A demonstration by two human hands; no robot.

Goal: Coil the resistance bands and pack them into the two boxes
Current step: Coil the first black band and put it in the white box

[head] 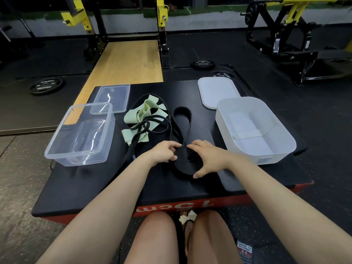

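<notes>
Left hand point(165, 151) pinching the wide black band point(183, 130), fingers curled. Right hand point(206, 158) half open, cupped round the coiled part, thumb against its near edge. Coil's turns hard to make out, black on black pad point(106, 180). Between both hands, clear box point(81, 133) left, white box point(255, 130) right.

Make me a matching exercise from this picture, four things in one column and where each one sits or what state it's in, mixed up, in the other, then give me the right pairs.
Things:
1. clear box
2. white box
3. wide black band
4. green band

Places or states:
A. loose, tangled with a thin black band, mid-platform
B. open and empty, on the person's right
C. partly coiled, gripped by left hand and right hand
D. open and empty, on the person's left

Pairs: 1-D, 2-B, 3-C, 4-A
</notes>
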